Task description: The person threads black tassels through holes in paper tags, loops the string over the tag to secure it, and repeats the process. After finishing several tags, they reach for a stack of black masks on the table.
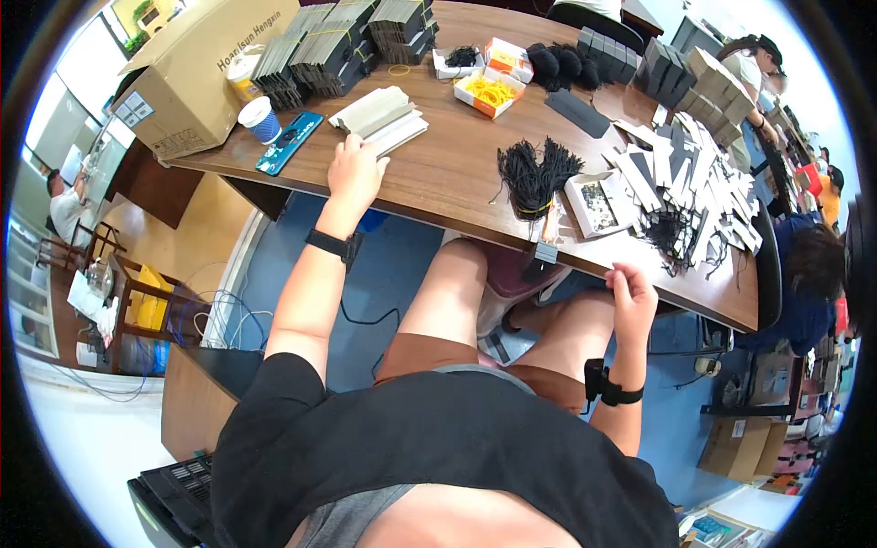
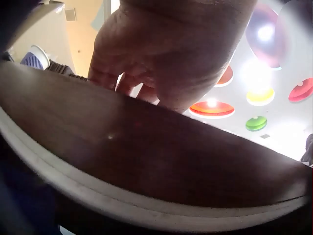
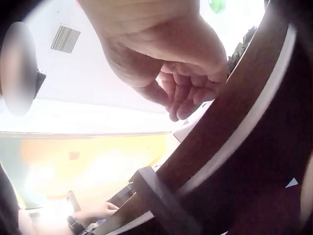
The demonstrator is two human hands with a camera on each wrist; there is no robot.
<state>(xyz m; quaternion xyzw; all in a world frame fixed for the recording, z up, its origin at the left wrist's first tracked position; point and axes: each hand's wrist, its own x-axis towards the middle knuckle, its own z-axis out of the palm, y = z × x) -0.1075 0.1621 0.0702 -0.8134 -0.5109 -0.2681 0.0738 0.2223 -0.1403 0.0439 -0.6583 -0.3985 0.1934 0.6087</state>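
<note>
My left hand [image 1: 356,173] reaches over the table's front edge, its fingertips right at the near end of a small pile of pale strips [image 1: 379,119]. In the left wrist view, the fingers of this hand [image 2: 161,54] bend down toward the tabletop, partly hidden behind it. My right hand [image 1: 632,297] hovers by the front edge, fingers loosely curled with nothing visible in them. Just beyond it lie a heap of white and black strips [image 1: 685,183], tangled black cords [image 1: 671,237] and an open white box [image 1: 598,205] of small dark pieces.
A bundle of black cords [image 1: 539,173] lies mid-table. Left are a blue phone-like slab [image 1: 290,143], a paper cup [image 1: 260,121] and a cardboard box [image 1: 196,82]. Banded grey stacks [image 1: 320,55] stand behind, near a box of yellow rubber bands [image 1: 491,93]. Other people sit at right.
</note>
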